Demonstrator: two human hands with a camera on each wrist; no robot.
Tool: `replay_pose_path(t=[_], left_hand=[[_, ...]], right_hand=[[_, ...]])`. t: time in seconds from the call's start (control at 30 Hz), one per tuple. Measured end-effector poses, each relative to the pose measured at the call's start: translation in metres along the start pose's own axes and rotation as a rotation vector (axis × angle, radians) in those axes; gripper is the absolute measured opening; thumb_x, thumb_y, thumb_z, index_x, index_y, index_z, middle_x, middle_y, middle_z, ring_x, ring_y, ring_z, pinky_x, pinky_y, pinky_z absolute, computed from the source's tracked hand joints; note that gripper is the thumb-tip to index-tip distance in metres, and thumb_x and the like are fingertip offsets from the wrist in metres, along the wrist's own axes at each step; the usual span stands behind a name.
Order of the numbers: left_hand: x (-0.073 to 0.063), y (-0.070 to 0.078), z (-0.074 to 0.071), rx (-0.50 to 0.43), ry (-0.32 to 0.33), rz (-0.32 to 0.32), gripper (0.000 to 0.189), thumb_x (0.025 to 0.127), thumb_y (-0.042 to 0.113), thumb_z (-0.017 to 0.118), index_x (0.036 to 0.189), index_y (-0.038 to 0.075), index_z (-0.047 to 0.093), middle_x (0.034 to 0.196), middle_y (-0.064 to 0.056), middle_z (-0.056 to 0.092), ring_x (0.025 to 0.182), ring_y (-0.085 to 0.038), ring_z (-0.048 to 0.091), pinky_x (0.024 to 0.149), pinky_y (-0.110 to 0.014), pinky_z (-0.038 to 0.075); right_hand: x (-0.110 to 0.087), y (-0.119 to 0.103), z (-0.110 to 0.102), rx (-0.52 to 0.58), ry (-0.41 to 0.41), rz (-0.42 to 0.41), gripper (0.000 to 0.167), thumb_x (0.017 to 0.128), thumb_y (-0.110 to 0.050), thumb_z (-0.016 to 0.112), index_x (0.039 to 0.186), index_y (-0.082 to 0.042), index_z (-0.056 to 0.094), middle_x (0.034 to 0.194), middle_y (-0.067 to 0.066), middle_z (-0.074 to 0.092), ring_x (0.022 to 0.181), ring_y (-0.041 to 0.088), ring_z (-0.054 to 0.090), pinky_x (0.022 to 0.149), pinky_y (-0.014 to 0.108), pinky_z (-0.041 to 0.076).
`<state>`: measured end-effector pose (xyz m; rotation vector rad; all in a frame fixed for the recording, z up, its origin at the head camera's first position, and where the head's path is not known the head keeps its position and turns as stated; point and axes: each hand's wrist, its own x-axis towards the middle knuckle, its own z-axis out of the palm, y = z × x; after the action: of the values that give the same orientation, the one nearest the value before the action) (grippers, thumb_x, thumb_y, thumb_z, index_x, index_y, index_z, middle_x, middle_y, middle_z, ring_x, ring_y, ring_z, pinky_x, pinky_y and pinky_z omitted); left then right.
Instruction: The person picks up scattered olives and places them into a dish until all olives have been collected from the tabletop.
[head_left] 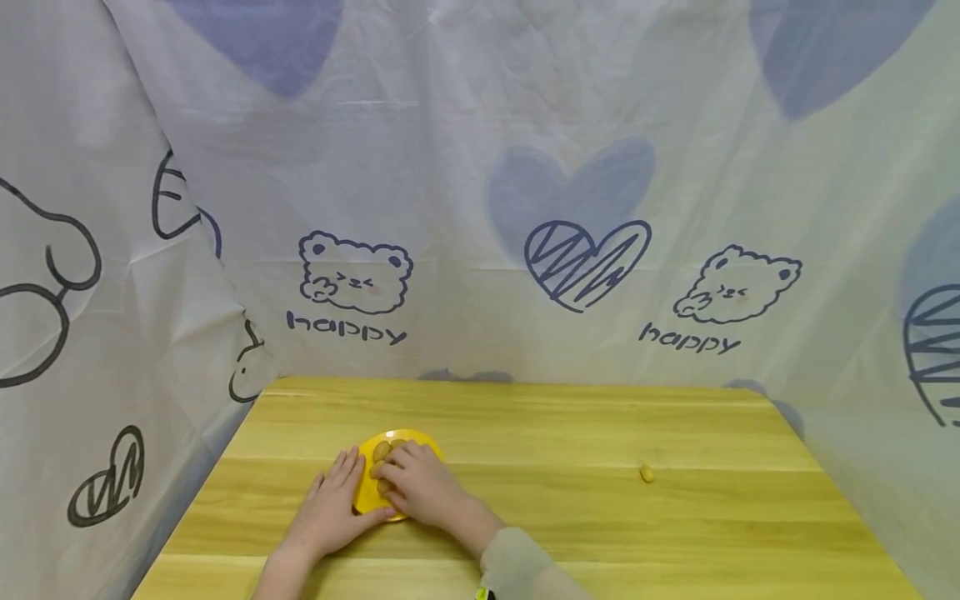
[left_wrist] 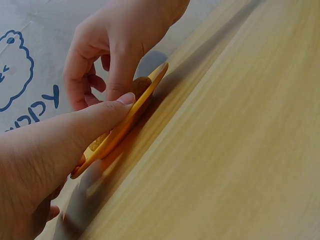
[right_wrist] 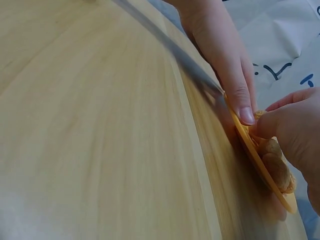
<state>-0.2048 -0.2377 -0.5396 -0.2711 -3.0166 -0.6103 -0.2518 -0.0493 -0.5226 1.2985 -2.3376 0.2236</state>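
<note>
A round yellow plate [head_left: 362, 498] lies on the table, bearing several brown peanuts [head_left: 382, 451] in their shells. My left hand [head_left: 330, 508] rests against the plate's left side with fingers straight. Its thumb lies over the near rim, as the left wrist view shows. From the right, my right hand [head_left: 426, 486] reaches over the plate with curled fingers. In the right wrist view, its thumb and index finger pinch a peanut [right_wrist: 260, 114]; other peanuts [right_wrist: 275, 170] lie beside them. The right hand partly covers the pile in the head view.
One single peanut [head_left: 647, 473] lies on the wooden table [head_left: 555, 433], well to the right of the plate. A pale cloth [head_left: 465, 333] printed with hearts and bears hangs behind the table and along its sides.
</note>
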Motion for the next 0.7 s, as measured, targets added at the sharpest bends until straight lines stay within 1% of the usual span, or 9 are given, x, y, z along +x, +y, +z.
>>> replay_pose_path(t=[0.2, 0.4, 0.7], left_hand=[[0.000, -0.001, 0.000, -0.002, -0.004, -0.001, 0.110, 0.080, 0.080, 0.049, 0.151, -0.002, 0.030, 0.161, -0.020, 0.022, 0.150, -0.039, 0.018, 0.114, -0.069, 0.019], [-0.001, 0.000, 0.001, -0.002, 0.001, -0.001, 0.110, 0.080, 0.080, 0.050, 0.150, -0.002, 0.031, 0.161, -0.020, 0.022, 0.150, -0.039, 0.019, 0.114, -0.069, 0.020], [-0.001, 0.001, 0.001, -0.002, 0.002, -0.005, 0.111, 0.079, 0.081, 0.049, 0.150, -0.001, 0.031, 0.161, -0.019, 0.022, 0.150, -0.038, 0.019, 0.114, -0.069, 0.020]], right_hand=[[0.004, -0.002, 0.004, -0.022, -0.010, 0.000, 0.019, 0.091, -0.030, 0.068, 0.109, -0.025, 0.069, 0.111, -0.009, 0.064, 0.109, 0.011, 0.056, 0.080, 0.020, 0.044], [0.005, -0.004, 0.008, -0.022, -0.007, 0.032, 0.018, 0.091, -0.030, 0.068, 0.108, -0.025, 0.068, 0.111, -0.009, 0.064, 0.109, 0.011, 0.056, 0.080, 0.020, 0.044], [0.006, -0.003, 0.012, -0.026, 0.008, 0.069, 0.016, 0.088, -0.028, 0.071, 0.104, -0.026, 0.068, 0.106, -0.011, 0.064, 0.104, 0.009, 0.055, 0.078, 0.018, 0.043]])
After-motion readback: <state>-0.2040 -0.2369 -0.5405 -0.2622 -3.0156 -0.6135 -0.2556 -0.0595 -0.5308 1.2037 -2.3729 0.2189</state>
